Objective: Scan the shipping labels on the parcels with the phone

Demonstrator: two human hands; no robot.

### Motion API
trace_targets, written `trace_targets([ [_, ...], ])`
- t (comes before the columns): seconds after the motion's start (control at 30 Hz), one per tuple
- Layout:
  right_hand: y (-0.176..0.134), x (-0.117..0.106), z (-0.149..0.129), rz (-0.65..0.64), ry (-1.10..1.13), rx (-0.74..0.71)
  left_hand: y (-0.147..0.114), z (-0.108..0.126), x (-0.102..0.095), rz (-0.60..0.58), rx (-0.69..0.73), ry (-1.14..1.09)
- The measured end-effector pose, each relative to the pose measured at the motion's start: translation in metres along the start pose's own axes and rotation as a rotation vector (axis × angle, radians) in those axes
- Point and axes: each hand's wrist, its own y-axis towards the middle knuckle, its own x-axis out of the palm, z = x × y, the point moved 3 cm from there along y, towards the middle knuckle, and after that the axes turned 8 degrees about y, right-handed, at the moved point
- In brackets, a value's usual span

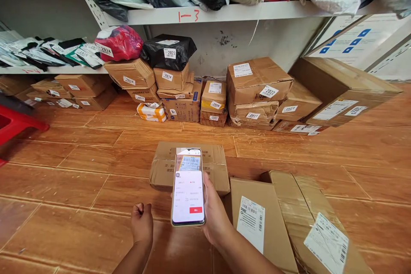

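My right hand (216, 212) is wrapped round a smartphone (189, 197) with its lit screen facing up at me. The upper part of the screen shows a label with a barcode, and below it sits a form with a red button. Low in the view, to the phone's left, my left hand (141, 222) is curled into a fist, with nothing visible in it. Behind the phone lies a cardboard box (160, 162) on the floor, partly covered by it. Two more cardboard boxes, one (257, 192) by my right forearm and another (308, 197) farther right, carry white shipping labels.
Stacked cardboard parcels (257, 81) with number stickers line the wall. Above them a white shelf (234, 13) marked 1-3 holds bagged parcels. A black bag (170, 49) and a pink-red bag (123, 45) top two stacks. A red stool (19, 122) stands at the left edge.
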Motion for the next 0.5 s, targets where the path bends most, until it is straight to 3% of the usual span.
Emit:
trace_targets([
  [0.5, -0.003, -0.001, -0.002, -0.036, -0.003, -0.014, -0.001, -0.011, 0.002, -0.001, -0.005, 0.027],
])
